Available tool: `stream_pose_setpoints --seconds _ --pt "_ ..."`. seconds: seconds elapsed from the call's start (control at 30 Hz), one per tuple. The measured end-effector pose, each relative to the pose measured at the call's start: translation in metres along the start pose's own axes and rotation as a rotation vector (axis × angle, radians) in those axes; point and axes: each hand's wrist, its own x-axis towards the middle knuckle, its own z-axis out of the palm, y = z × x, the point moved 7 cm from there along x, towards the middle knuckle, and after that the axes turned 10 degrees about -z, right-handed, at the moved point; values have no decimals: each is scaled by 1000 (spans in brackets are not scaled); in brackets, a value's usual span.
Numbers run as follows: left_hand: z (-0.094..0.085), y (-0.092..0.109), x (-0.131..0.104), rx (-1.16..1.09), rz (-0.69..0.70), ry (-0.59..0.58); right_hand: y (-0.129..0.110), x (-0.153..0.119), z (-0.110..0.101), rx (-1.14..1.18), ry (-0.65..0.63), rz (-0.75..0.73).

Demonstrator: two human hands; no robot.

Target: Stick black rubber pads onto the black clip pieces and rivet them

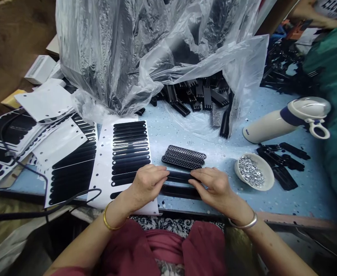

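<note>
- A narrow black strip [180, 175] is held near the front edge of the tabletop [156, 126], about midway along it, and is spanned lengthwise between two hands.
- The left end is pinched between thumb and fingers of the left hand [148, 184]; the right end is pinched in the same way by the right hand [214, 184]. The hands are kept apart, with the middle of the strip left bare between them.
- A second dark strip [181, 191] is seen lying just nearer the front edge, its right end close to the right hand.
- Two latticed pieces [184, 157] are laid side by side just beyond the held strip, farther from the front edge.
- To the left, a white sheet [103, 153] bearing rows of black strips is reached over by the left hand.
- Toward the right edge, a white bowl [268, 174] filled with small metal pieces [250, 171] is placed, with a bottle [272, 126] lying behind it.
- The strip may be judged light, thin and smooth, so apt to slip; it is best taken by its two ends, with the glossy face left untouched. Whether it is stiff or limp cannot be fairly told, its ends being covered by fingers.
</note>
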Motion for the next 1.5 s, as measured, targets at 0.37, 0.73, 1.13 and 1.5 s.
stream_pose_setpoints --seconds 0.37,0.73,1.13,1.5 --pt "5 -1 -2 6 35 31 17 -9 2 221 52 158" --pt "4 2 1 1 45 6 15 -12 3 233 106 118" --pt "1 6 4 18 78 1 20 -12 4 274 99 124" --pt "0 8 4 0 92 13 22 -17 6 311 86 153"
